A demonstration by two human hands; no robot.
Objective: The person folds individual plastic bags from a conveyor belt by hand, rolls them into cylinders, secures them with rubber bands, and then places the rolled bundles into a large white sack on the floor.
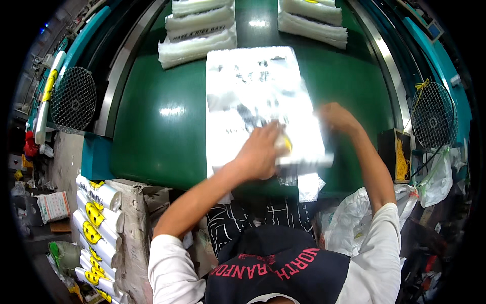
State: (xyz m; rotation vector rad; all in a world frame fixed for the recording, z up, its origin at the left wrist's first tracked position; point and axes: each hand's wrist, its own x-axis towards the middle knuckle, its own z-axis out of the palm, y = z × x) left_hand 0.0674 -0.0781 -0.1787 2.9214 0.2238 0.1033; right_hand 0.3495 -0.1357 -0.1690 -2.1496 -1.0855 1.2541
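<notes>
Green counter (162, 126) carries a flat stack of white plastic bags (253, 96) laid lengthwise down its middle, reaching from near the far edge to the near edge, where a loose strip of it hangs over. Your left hand (260, 152) lies on the near part of the stack, fingers curled around something small and yellow; you seem to be gripping it, though blur keeps me from saying what it is. Your right hand (338, 117) rests at the right edge of the stack, palm down and fingers apparently spread flat, pressing rather than holding; motion blur leaves that uncertain

As a judgement of progress: the stack looks squared up and flattened, so the laying out appears done, while whatever closes or bundles it looks unfinished, since the near end is loose and ragged. Finished bundles (200, 30) sit folded at the far left corner, and more bundles (311, 20) at the far right corner, which suggests several rounds are already complete. Rolls (96, 218) of white film with yellow print stand stacked off the near left corner. Wire fan guards (73, 99) flank the counter on both sides
</notes>
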